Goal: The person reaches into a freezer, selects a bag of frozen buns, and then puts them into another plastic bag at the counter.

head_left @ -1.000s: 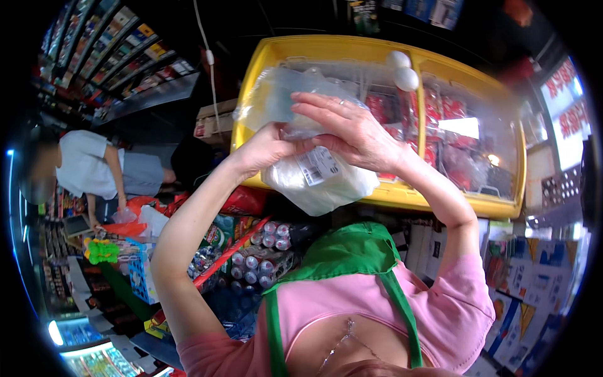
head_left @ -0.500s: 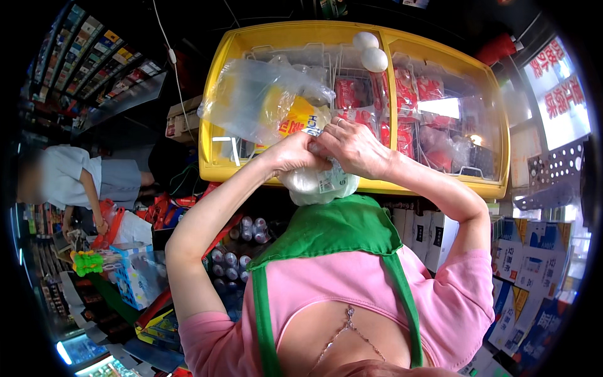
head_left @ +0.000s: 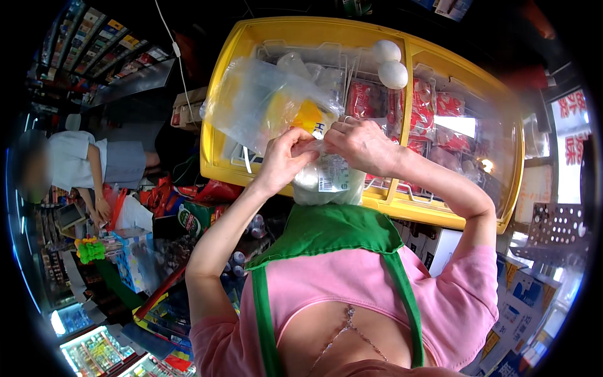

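In front of my green apron hangs a clear plastic bag (head_left: pixel 336 193) with white contents and a printed label, at the near edge of a yellow-framed chest freezer (head_left: pixel 367 202). My left hand (head_left: pixel 286 158) pinches the bag's top edge from the left. From the right, my right hand (head_left: pixel 365 146) grips the same edge, its fingers curled. Beyond them, a larger clear plastic bag (head_left: pixel 242 103) and a yellow printed packet (head_left: pixel 308 113) lie on the glass lid. Two white egg-shaped things (head_left: pixel 392 75) rest farther back on the freezer, touching each other.
Red packets (head_left: pixel 422 107) lie inside the freezer under the glass. Far left, another person in a white shirt (head_left: pixel 75 160) reaches toward red bags. Boxes (head_left: pixel 518 308) are stacked at the right, and bottles (head_left: pixel 237 259) stand below my left arm.
My hands have moved slightly apart along the bag's top, and its label now shows more fully. The whole view has shifted a little.
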Action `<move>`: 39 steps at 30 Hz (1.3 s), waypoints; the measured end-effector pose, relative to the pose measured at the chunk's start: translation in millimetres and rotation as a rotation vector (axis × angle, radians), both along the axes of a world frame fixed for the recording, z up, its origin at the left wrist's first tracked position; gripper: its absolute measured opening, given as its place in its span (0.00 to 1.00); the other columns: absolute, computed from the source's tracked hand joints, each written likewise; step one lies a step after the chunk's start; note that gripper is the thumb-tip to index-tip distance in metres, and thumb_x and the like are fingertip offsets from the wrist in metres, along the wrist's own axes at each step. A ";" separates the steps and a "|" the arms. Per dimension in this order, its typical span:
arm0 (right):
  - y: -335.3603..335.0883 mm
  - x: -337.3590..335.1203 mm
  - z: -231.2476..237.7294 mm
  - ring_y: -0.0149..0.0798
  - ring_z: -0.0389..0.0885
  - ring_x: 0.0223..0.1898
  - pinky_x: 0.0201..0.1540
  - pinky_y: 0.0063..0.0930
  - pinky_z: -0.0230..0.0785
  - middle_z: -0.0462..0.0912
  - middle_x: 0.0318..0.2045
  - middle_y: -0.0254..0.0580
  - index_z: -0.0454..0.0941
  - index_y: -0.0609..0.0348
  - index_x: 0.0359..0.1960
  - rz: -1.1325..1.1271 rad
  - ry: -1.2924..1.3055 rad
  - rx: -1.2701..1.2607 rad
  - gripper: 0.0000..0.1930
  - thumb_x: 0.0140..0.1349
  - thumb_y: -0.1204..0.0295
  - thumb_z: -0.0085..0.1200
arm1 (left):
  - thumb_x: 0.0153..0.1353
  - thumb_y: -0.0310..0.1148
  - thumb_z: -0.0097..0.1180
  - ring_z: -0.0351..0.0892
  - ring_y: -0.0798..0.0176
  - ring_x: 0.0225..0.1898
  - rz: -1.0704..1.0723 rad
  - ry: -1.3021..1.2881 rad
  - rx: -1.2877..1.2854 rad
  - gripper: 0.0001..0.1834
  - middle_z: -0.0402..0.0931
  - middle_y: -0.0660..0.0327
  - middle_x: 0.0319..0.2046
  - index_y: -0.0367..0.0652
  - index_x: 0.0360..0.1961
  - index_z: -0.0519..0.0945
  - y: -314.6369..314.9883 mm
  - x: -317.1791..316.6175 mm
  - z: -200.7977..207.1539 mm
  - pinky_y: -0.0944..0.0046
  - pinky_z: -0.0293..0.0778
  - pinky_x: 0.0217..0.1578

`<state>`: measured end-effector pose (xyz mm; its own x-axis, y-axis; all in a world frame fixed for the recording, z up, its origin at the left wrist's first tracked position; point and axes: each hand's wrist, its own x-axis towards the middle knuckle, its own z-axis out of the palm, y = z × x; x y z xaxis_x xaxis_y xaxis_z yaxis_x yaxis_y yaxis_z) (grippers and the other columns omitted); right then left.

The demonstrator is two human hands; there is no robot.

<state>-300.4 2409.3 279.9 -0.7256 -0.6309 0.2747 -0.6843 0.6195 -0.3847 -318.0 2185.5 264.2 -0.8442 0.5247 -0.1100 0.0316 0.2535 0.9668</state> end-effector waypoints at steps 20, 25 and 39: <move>0.6 -19.8 29.6 0.52 0.84 0.35 0.38 0.44 0.74 0.82 0.27 0.54 0.73 0.67 0.39 0.366 -0.267 0.411 0.16 0.64 0.63 0.50 | 0.59 0.20 0.56 0.78 0.69 0.44 0.032 -0.184 0.200 0.11 0.80 0.58 0.39 0.38 0.43 0.74 9.5 17.4 15.6 0.69 0.72 0.48; 16.8 -18.4 43.9 0.58 0.80 0.35 0.39 0.46 0.70 0.79 0.27 0.59 0.72 0.67 0.39 0.231 -0.579 0.365 0.17 0.67 0.61 0.47 | 0.64 0.28 0.54 0.82 0.65 0.37 0.520 0.321 -0.184 0.04 0.82 0.58 0.34 0.38 0.36 0.77 -32.4 -15.1 -18.4 0.66 0.75 0.42; 108.9 53.8 42.2 0.28 0.70 0.35 0.39 0.28 0.66 0.78 0.32 0.36 0.73 0.68 0.45 -0.459 -0.845 -0.409 0.17 0.71 0.62 0.46 | 0.43 0.27 0.67 0.46 0.32 0.66 0.671 0.478 -0.912 0.44 0.47 0.37 0.64 0.34 0.60 0.56 -14.3 5.5 -98.2 0.45 0.54 0.63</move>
